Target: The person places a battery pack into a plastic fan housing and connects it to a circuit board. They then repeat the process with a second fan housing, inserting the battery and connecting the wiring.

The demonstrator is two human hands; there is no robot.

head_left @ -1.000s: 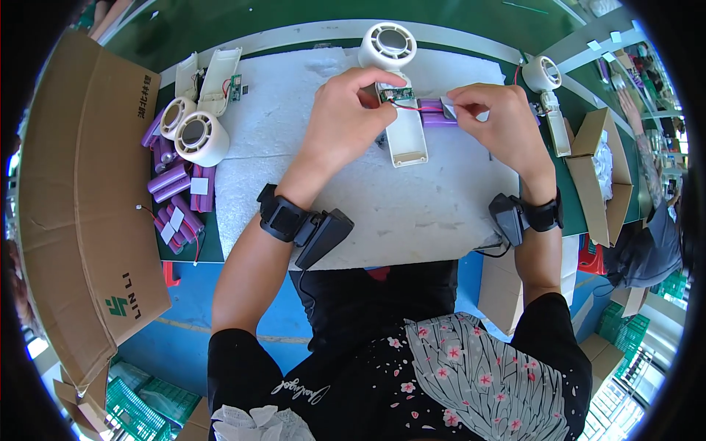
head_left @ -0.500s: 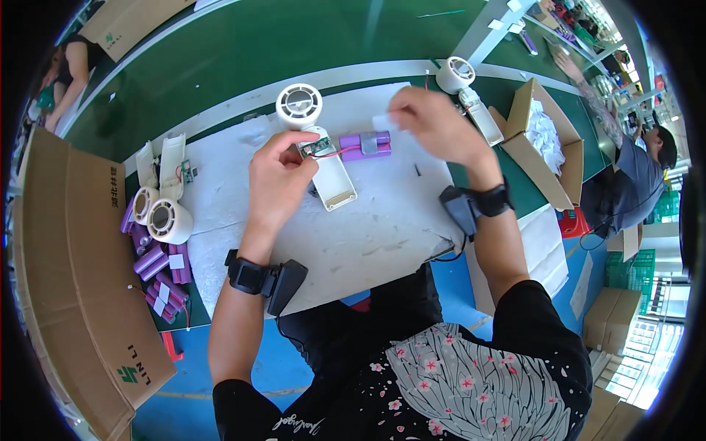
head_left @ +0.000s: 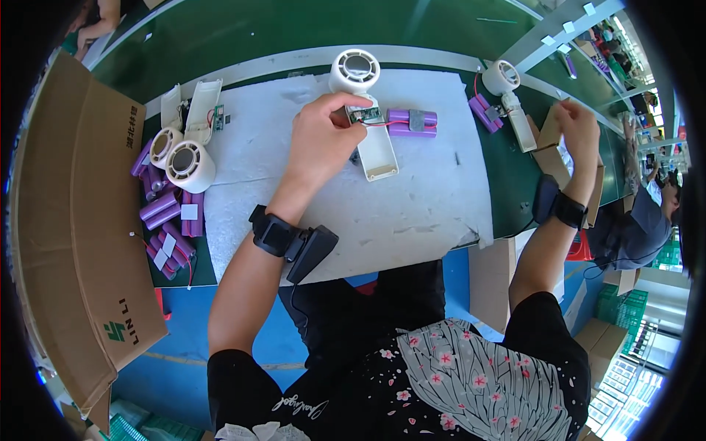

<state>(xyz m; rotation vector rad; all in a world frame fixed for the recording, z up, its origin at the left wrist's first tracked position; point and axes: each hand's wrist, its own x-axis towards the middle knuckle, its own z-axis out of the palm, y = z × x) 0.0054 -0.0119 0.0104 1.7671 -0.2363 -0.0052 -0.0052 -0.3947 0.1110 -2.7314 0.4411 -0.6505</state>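
My left hand is closed on the upper handle of a white handheld fan, its fingers at a small green circuit board. The fan's round head points away from me, and the handle shell lies open. Red wire runs from the board to a purple battery pack with a grey patch, lying right of the handle. Far to the right, my right hand is raised over a cardboard box, fingers bent together. What it holds, if anything, is hidden.
A white foam mat covers the green bench. Left are two more fans, open shells and several purple battery packs beside a tall carton. Another fan lies right. A co-worker sits beyond.
My right hand has swung from beside the battery pack, where something white was at its fingers, out to the box at the right. The view has shifted; my left hand keeps its grip.
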